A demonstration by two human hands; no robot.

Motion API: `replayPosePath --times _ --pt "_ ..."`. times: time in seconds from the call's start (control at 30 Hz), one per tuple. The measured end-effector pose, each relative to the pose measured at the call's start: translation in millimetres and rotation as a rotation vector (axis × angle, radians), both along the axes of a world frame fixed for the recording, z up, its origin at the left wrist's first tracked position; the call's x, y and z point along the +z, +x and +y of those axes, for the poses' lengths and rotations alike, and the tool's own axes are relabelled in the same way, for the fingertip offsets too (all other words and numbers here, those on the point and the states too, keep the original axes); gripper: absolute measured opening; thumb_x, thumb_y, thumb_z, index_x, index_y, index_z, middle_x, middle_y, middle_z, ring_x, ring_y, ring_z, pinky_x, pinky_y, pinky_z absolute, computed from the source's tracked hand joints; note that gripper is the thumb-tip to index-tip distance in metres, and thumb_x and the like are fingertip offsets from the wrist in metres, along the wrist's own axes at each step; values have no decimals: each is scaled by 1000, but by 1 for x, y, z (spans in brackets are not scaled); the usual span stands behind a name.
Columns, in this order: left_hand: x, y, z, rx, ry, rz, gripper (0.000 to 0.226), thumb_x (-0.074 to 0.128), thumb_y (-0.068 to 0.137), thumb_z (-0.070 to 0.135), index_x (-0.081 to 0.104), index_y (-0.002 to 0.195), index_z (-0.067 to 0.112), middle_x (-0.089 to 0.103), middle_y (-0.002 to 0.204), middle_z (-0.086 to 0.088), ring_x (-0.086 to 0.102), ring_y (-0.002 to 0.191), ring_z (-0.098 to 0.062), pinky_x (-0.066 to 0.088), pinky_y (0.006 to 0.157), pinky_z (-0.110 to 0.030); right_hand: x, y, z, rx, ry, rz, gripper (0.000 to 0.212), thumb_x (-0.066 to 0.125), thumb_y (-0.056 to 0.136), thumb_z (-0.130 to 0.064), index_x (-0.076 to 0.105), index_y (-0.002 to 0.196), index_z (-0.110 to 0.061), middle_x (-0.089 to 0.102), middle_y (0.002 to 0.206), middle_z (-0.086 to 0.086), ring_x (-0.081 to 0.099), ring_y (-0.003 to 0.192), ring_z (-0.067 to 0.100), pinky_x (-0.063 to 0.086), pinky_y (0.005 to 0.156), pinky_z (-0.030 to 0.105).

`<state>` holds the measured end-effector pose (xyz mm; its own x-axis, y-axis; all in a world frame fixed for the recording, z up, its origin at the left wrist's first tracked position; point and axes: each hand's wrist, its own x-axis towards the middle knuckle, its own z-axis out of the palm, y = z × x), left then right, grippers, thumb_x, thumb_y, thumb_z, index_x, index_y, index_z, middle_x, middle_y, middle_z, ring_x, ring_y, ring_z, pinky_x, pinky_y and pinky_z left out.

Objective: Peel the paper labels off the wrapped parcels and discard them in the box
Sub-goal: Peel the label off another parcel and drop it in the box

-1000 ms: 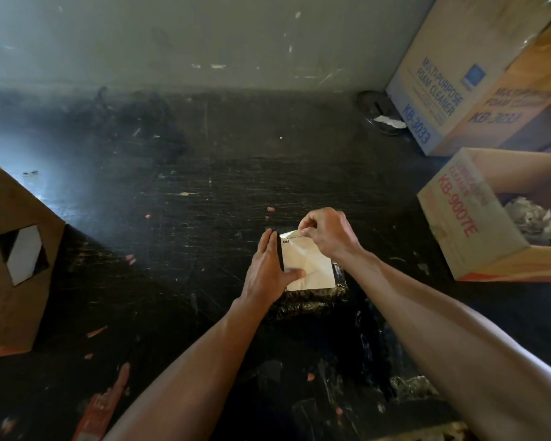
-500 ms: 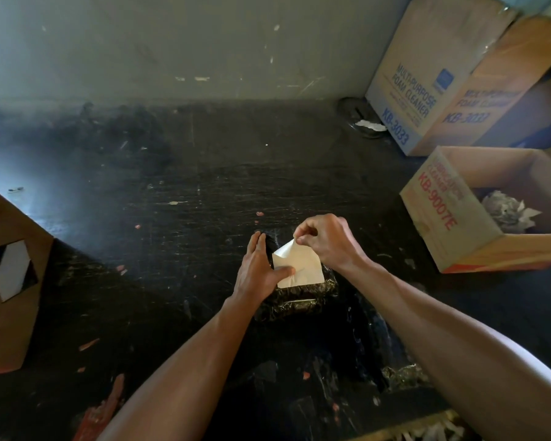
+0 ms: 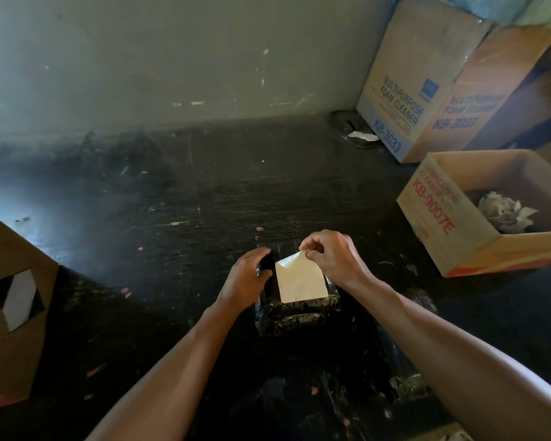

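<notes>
A parcel wrapped in shiny black plastic (image 3: 296, 316) lies on the dark floor in front of me. A cream paper label (image 3: 301, 283) covers its top, with the far corner lifted and curled back. My right hand (image 3: 331, 257) pinches that lifted corner between thumb and fingers. My left hand (image 3: 247, 276) grips the parcel's left edge, fingers curled over the wrap. An open cardboard box (image 3: 433, 214) with red lettering stands to the right, holding crumpled paper (image 3: 503, 214).
Two tall foam-cleaner cartons (image 3: 404, 90) stand against the wall at the back right. A brown carton with a black-and-white diamond (image 3: 16, 300) sits at the left. More black-wrapped parcels (image 3: 407, 385) lie near my right forearm. Paper scraps dot the floor.
My right hand has peeled the label's far corner further back. My left hand shifted from pressing on the label to gripping the parcel's left edge. The view tilted slightly.
</notes>
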<state>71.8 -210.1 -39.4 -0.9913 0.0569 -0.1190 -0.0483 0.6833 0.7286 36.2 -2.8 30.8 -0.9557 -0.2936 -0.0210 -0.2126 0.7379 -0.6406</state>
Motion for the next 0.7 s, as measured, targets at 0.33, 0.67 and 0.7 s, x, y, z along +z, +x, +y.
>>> replayPosePath --times 0.33,0.67,0.7 --pt "-2 -33 12 122 27 -44 56 71 90 30 54 141 16 47 144 -4 46 132 -18 37 112 -34 -9 19 4 21 10 20 18 67 94 -10 74 102 -25 65 100 -12 62 93 0 53 80 17" --pt "-12 -38 9 216 91 -48 59 83 78 31 61 132 18 55 135 -4 52 124 -18 42 106 -33 -9 21 -2 8 -25 9 12 72 91 -12 75 95 -23 66 94 -11 64 87 -1 53 75 14" --pt "-12 -38 10 218 93 -50 60 83 78 31 61 132 17 55 134 -4 52 124 -18 42 106 -34 -8 21 -2 14 -29 1 12 72 91 -12 75 95 -23 67 94 -11 65 87 0 54 77 16"
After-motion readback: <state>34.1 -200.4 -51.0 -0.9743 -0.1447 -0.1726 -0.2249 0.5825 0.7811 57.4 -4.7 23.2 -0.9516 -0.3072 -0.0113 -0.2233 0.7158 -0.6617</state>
